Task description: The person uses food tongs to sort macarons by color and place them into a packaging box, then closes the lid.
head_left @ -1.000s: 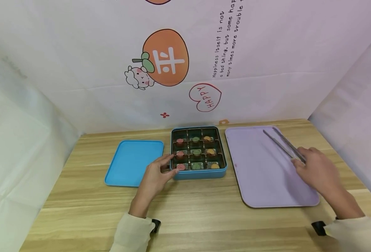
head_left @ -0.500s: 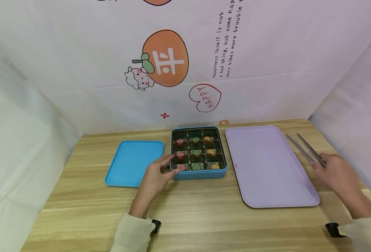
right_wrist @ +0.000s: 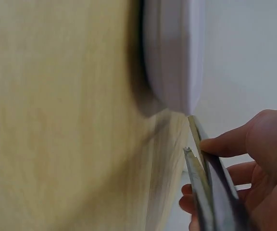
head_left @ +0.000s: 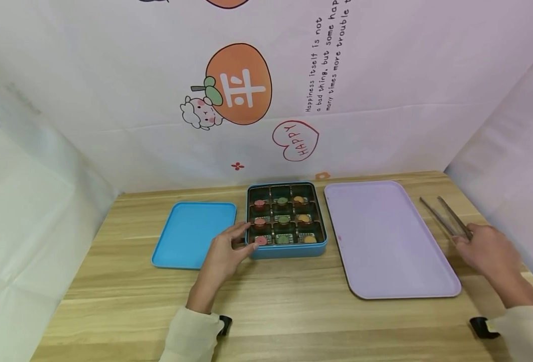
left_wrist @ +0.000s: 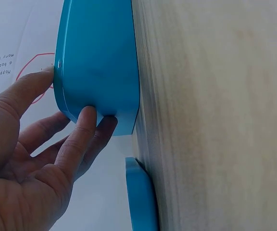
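A blue square tin (head_left: 289, 251) stands at the middle of the table, its dark insert divided into compartments. Small round sweets sit in them: red ones (head_left: 259, 221) in the left column, green ones (head_left: 283, 219) in the middle, yellow ones (head_left: 303, 218) on the right. My left hand (head_left: 227, 254) touches the tin's front left corner with thumb and fingers; in the left wrist view, its fingers rest along the tin wall (left_wrist: 100, 53). My right hand (head_left: 492, 251) grips metal tongs (head_left: 455, 216) low by the table, right of the tray. The tongs' arms stand apart with nothing between them.
A lilac tray (head_left: 388, 241) lies between the tin and my right hand. The blue lid (head_left: 187, 236) lies left of the tin, partly behind my left hand. A printed white cloth (head_left: 361, 136) hangs along the back edge of the wooden table (head_left: 289, 311).
My right hand has carried the tongs rightward from over the tray to the tray's right side, and has slowed there. The left hand and the tin have stayed put.
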Demonstrator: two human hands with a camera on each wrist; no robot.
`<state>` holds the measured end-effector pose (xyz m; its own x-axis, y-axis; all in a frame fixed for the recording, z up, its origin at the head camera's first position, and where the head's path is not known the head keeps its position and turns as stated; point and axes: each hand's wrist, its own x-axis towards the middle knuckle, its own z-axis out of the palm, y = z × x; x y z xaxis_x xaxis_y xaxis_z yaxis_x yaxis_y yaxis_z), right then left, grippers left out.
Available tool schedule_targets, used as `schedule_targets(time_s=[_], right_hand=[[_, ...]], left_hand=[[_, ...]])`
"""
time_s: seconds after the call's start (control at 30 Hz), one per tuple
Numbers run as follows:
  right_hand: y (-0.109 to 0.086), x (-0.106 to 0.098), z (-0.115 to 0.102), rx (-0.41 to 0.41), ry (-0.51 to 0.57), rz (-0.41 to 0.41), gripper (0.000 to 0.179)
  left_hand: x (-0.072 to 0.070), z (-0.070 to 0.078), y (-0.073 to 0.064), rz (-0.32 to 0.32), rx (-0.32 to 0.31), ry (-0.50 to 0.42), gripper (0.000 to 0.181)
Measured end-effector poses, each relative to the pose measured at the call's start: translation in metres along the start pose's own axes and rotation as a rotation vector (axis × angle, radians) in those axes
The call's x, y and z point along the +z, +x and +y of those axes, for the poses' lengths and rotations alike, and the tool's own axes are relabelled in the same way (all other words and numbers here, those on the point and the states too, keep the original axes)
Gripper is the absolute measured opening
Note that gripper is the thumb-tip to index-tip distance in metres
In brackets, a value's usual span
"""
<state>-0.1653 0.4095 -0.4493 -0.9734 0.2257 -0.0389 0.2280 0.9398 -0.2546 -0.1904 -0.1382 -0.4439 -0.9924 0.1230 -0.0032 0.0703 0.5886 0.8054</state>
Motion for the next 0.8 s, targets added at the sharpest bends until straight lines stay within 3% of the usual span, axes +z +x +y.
schedule_targets(time_s=[0.43, 0.8], right_hand=[[0.004, 0.0038, 0.002, 0.066, -0.022, -0.022, 0.049], [0.0061, 0.0046, 0.0049, 0.062, -0.036, -0.061, 0.052]], left_hand=[[0.0007, 0.0004, 0.0002, -0.005, -0.007, -0.011, 0.059], [0.0008, 0.0014, -0.0002, -0.006, -0.002, -0.015, 0.059]])
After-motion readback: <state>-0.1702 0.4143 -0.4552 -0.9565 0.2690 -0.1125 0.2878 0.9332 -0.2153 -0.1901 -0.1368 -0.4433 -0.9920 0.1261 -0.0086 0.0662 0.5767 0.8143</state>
